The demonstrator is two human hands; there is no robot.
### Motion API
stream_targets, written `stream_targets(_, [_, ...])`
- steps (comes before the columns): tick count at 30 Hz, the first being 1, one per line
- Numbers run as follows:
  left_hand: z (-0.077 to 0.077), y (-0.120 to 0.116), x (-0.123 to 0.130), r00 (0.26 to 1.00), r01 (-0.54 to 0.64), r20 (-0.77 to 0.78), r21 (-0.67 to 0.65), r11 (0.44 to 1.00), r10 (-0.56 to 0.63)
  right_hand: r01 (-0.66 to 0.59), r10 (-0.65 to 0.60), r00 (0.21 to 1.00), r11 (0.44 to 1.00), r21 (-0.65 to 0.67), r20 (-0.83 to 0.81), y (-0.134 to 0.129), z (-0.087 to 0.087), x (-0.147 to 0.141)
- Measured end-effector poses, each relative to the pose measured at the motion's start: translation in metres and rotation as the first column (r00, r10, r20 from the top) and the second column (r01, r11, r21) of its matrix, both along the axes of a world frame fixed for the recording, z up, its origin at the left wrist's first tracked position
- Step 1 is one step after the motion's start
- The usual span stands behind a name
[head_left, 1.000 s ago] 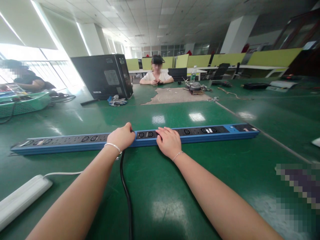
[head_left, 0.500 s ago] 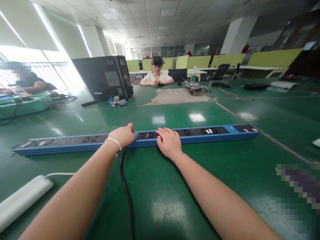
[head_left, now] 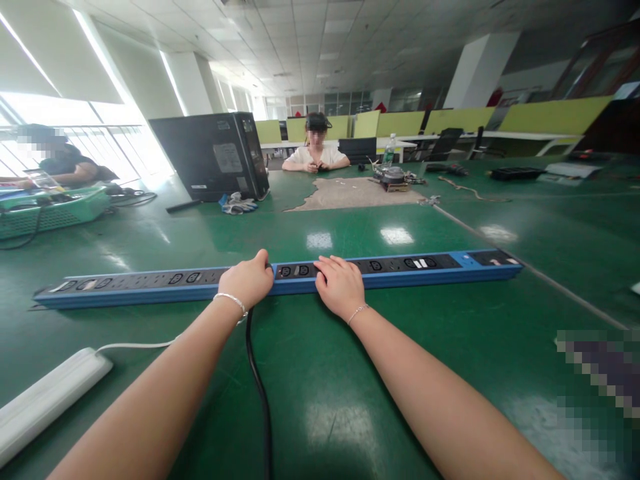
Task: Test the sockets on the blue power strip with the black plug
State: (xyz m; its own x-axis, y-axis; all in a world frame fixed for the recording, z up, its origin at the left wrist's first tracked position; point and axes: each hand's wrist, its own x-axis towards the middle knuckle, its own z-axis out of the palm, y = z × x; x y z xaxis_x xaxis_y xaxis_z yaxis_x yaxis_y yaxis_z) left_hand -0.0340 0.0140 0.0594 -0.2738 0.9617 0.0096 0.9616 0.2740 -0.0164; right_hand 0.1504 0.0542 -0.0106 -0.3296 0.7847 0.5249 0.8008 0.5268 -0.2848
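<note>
A long blue power strip (head_left: 300, 287) with black socket faces lies crosswise on the green table. My left hand (head_left: 247, 279) is closed in a fist above its middle, around the end of a black power cord (head_left: 259, 387). The plug itself is hidden by my fingers, so I cannot tell how far it sits in a socket. From the fist the cord hangs over the strip's near side and runs toward me. My right hand (head_left: 341, 285) grips the strip just right of the middle, fingers over the top and thumb on the near side.
A white power strip (head_left: 55, 400) with a white cord lies at the front left. Farther back are a black computer case (head_left: 210, 157), gloves (head_left: 238, 203), a green basket (head_left: 55, 210) and a bottle (head_left: 389, 150). One person (head_left: 316, 157) sits opposite, another at the far left.
The view has shifted slightly, so everything appears a little farther right. Both hands keep their places on the strip, with the left fist still around the cord's end.
</note>
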Motion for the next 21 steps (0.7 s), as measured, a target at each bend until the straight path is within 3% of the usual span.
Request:
stream_targets(7, [0.010,0.020,-0.010,0.998,0.067,0.011,-0.121,0.990,-0.066,-0.004,0.004,1.000,1.000,0.001,0.000,0.000,0.000,0.000])
stream_targets(17, [0.000,0.002,0.000,0.999,0.022,-0.032,-0.025,0.999,-0.023,-0.003,0.003,1.000,1.000,-0.002,-0.016,0.000,0.000,0.000])
stream_targets(21, [0.002,0.007,-0.003,0.999,0.034,-0.026,-0.048,0.998,-0.035,0.000,0.000,1.000,1.000,0.003,-0.015,0.000,0.000,0.000])
